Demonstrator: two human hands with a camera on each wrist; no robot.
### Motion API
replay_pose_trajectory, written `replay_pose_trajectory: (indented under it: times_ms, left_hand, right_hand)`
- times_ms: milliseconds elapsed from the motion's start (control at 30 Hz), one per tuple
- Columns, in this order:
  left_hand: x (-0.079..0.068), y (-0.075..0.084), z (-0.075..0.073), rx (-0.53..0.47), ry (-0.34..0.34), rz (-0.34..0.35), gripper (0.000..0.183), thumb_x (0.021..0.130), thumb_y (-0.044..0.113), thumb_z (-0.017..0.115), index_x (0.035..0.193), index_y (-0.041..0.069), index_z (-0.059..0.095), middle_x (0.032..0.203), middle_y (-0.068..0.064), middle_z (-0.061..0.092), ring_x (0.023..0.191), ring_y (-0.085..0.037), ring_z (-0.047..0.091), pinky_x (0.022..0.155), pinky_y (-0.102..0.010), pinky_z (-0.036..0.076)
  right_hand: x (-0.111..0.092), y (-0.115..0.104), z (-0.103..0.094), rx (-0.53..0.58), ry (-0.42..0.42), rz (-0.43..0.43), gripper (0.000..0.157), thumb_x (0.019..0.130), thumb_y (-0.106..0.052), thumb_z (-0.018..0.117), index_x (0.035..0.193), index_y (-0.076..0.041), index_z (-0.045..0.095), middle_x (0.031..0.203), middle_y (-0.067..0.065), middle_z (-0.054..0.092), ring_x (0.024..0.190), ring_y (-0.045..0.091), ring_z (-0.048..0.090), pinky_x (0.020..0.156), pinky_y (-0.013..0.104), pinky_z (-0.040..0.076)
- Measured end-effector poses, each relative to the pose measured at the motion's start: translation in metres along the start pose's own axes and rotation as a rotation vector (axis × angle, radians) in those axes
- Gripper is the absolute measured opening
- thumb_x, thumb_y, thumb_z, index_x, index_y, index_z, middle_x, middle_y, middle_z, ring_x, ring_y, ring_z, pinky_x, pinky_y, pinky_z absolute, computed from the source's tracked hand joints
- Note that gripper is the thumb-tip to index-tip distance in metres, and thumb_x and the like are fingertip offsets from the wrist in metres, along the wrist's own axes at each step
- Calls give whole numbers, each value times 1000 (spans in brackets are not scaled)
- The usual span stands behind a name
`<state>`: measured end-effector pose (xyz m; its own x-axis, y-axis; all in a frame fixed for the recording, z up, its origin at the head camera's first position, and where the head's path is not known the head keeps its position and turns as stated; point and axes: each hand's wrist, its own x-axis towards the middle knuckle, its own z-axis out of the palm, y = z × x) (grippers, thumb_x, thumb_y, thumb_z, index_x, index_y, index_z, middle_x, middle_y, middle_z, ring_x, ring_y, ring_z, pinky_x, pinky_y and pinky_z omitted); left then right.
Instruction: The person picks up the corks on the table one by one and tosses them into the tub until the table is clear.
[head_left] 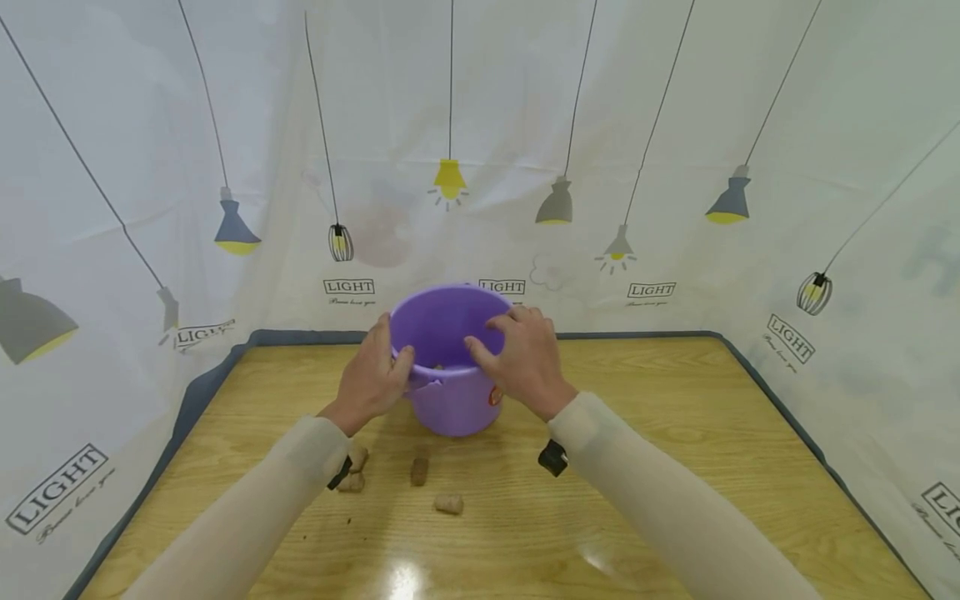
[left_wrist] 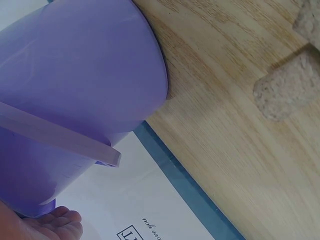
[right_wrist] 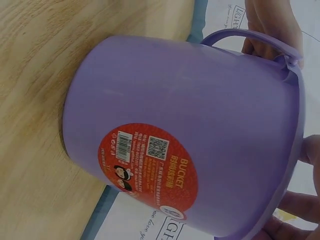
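Note:
A purple plastic bucket (head_left: 454,404) stands on the table, its mouth facing up and somewhat toward me. My left hand (head_left: 371,375) grips the left rim near the handle joint, thumb over the edge. At the right rim is my right hand (head_left: 528,358), its fingers curled over the edge and its thumb and a finger reaching over the mouth. The right wrist view shows a red label (right_wrist: 149,170) on the bucket's side. Brown corks lie on the table before the bucket, one darker cork (head_left: 419,471) and one paler cork (head_left: 448,503) among them. Most of the bucket's inside is hidden.
More corks (head_left: 351,482) lie partly behind my left wrist. Small dark crumbs (head_left: 348,521) dot the wood-grain table (head_left: 675,467). A white cloth (head_left: 660,100) printed with lamps surrounds the table on the left, back and right.

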<state>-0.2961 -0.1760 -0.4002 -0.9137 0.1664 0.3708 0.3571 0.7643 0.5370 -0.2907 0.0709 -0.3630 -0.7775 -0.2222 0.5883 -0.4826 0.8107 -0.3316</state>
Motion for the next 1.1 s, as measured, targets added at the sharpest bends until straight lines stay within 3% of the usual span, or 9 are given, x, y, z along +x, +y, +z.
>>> replay_pose_trajectory:
  times_ms: [267,533,800,1100]
  left_hand:
    - [-1,-1,0,1,-5,-3,76,105,36,40,162,-4,10,161,-29,29,143,-45,38,112,-62,37]
    - [0,-1,1,2,-5,-3,76,105,35,39,162,-5,9,161,-30,28,144,-45,36,114,-62,35]
    - [0,0,-1,-14,-10,-12,77,105,36,40,162,-5,8,163,-29,25,145,-46,34,116,-61,33]
    - [-1,1,-1,-21,-11,-15,77,105,35,40,162,-5,9,164,-28,24,147,-44,33,117,-60,31]
  right_hand:
    - [-5,13,8,70,69,12,43,95,-41,66,112,-2,76,114,15,68,110,34,59,96,52,46]
    - [-6,22,10,111,90,46,53,98,-41,62,127,3,67,127,20,63,118,37,58,99,55,47]
    - [-2,32,15,195,49,110,57,102,-40,56,138,4,59,134,20,63,124,36,57,104,53,47]
    - [3,38,19,303,-38,206,62,105,-42,49,151,-1,46,149,19,52,139,35,47,115,51,38]
